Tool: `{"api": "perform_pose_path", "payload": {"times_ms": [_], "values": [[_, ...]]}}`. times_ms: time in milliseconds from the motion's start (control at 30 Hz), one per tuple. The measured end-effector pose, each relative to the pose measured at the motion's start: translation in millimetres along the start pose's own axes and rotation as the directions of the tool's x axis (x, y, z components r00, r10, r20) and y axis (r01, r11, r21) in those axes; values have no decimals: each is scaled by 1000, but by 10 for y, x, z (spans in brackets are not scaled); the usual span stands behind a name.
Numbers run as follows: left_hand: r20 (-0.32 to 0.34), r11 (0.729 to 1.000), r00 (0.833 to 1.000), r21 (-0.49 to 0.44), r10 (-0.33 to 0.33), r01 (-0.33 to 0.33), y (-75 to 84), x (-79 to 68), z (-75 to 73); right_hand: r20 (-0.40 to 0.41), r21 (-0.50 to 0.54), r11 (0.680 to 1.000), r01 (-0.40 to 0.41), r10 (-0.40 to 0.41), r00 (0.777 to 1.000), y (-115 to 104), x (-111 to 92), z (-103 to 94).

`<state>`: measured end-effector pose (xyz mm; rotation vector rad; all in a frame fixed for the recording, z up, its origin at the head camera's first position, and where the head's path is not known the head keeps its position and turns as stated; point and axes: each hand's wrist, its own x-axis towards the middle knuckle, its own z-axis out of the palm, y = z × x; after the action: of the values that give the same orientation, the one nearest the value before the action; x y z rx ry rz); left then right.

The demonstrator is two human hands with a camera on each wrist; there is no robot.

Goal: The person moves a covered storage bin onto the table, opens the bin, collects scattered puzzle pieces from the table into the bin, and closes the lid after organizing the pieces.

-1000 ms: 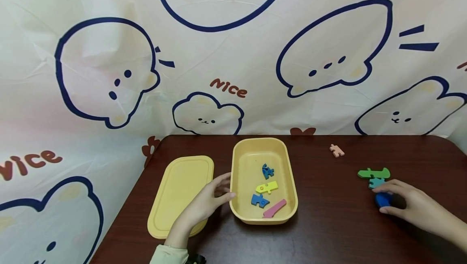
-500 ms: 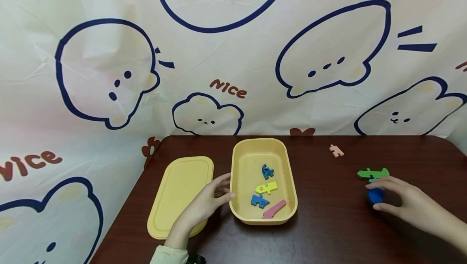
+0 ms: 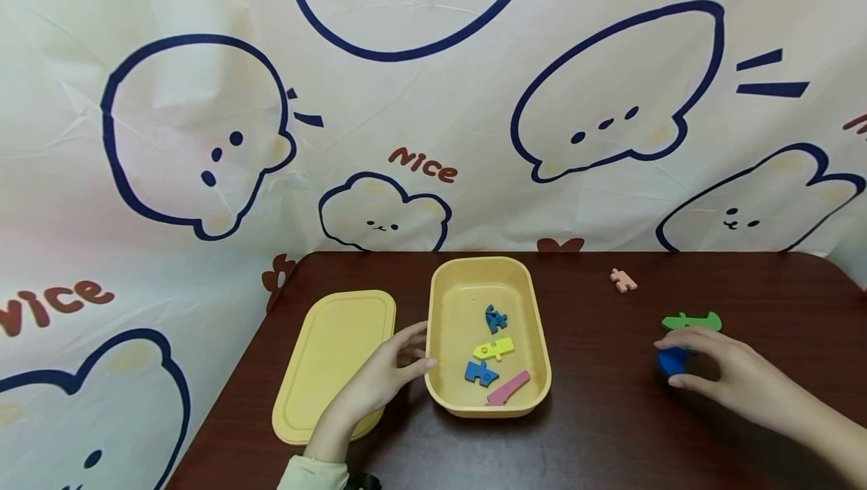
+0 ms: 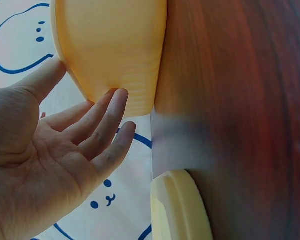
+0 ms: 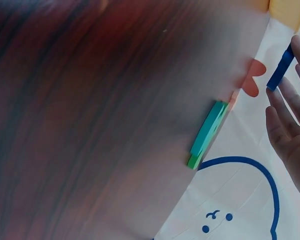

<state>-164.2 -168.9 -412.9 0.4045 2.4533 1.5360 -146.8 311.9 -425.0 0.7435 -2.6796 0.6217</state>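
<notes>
My right hand (image 3: 718, 369) pinches a blue puzzle piece (image 3: 672, 362) between thumb and fingertips. In the right wrist view this piece (image 5: 281, 69) is raised off the table. Beyond the hand lie a green puzzle piece (image 3: 691, 321) and a teal one (image 5: 208, 131), which the hand mostly covers in the head view. My left hand (image 3: 382, 377) rests against the left side of a yellow box (image 3: 542, 339), thumb at the rim and fingers extended along the outer wall. Inside the box are a yellow piece (image 3: 494, 348), a pink piece (image 3: 508, 388) and two blue pieces (image 3: 481, 373).
A yellow lid (image 3: 332, 362) lies flat on the dark wooden table (image 3: 589, 437), left of the box and partly behind the left forearm. A pale pink puzzle piece (image 3: 623, 281) lies near the back edge. A printed cloth (image 3: 488, 136) hangs behind the table.
My right hand has moved left with the blue piece, away from its place near the green and teal pieces. My left hand and the box stay where they were.
</notes>
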Motion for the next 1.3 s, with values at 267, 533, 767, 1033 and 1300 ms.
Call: {"api": "perform_pose_path", "payload": {"times_ms": [267, 533, 767, 1033, 1300], "values": [[-1, 1000, 1000, 3, 5, -5, -5, 5, 1, -8, 64, 997, 42, -42, 999, -143, 107, 5], [-2, 1000, 1000, 7, 8, -8, -2, -1, 4, -3, 108, 991, 74, -75, 997, -278, 275, 11], [-5, 1000, 1000, 2, 4, -4, -4, -2, 5, -2, 127, 989, 79, -79, 997, -387, 397, 54], [-4, 1000, 1000, 9, 6, -6, -15, 7, 7, -15, 128, 988, 87, -86, 996, -507, 506, 102], [-1, 1000, 1000, 13, 8, -8, -6, 5, 4, -6, 160, 985, 63, -63, 998, -609, 606, 176]]}}
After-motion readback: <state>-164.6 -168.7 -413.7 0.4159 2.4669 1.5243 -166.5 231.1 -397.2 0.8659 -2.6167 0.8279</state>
